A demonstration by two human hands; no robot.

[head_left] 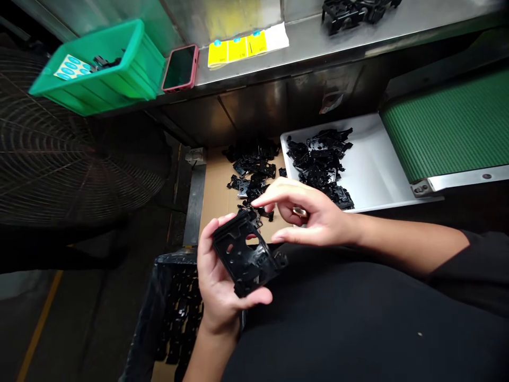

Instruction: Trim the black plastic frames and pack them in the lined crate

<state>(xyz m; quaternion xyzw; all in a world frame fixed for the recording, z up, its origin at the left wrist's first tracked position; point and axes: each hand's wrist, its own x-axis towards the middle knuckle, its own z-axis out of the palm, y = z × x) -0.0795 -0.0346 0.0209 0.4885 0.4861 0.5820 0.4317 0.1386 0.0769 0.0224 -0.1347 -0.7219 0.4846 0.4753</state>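
My left hand [217, 286] grips a flat black plastic part [244, 253] with cut-outs, thumb across its lower edge and fingers behind it. My right hand [308, 215] hovers just above and to the right of the part, fingers spread and slightly curled, holding nothing; a ring shows on one finger. More black plastic parts [252, 170] lie scattered on a cardboard sheet [217, 191] beyond my hands.
A white tray [374, 164] holds a pile of black parts at the end of a green conveyor belt [449, 122]. A green bin [107, 69], a phone [180, 68] and yellow labels [238, 49] sit on the metal shelf. A fan grille [59, 154] stands left. A black-lined box [170, 313] of parts is below.
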